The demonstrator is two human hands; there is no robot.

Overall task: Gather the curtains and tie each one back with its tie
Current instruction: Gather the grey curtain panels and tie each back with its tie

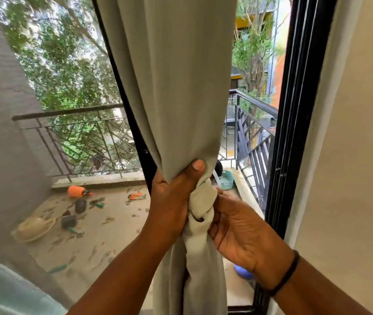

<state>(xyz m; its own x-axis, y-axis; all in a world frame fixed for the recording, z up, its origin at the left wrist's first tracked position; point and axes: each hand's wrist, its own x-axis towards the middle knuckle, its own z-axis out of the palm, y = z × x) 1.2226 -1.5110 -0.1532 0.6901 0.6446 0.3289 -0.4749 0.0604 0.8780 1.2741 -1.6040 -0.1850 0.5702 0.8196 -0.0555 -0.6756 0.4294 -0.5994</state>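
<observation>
A pale grey-green curtain (172,87) hangs in front of the glass door, bunched into a narrow bundle at hand height. My left hand (172,196) grips the gathered bundle from the left, thumb pressed up on the fabric. A tie of the same cloth (202,201) wraps the bundle in a knot-like loop just right of that hand. My right hand (237,230) holds the tie from the right, fingers curled onto the cloth. Below the hands the curtain falls in loose folds.
A black door frame (294,110) stands right of the curtain, with a cream wall (358,155) beyond. Through the glass lies a balcony (103,223) with a railing (78,137), an orange bottle (76,191), pots and scattered items. A teal tub (226,179) sits by the railing.
</observation>
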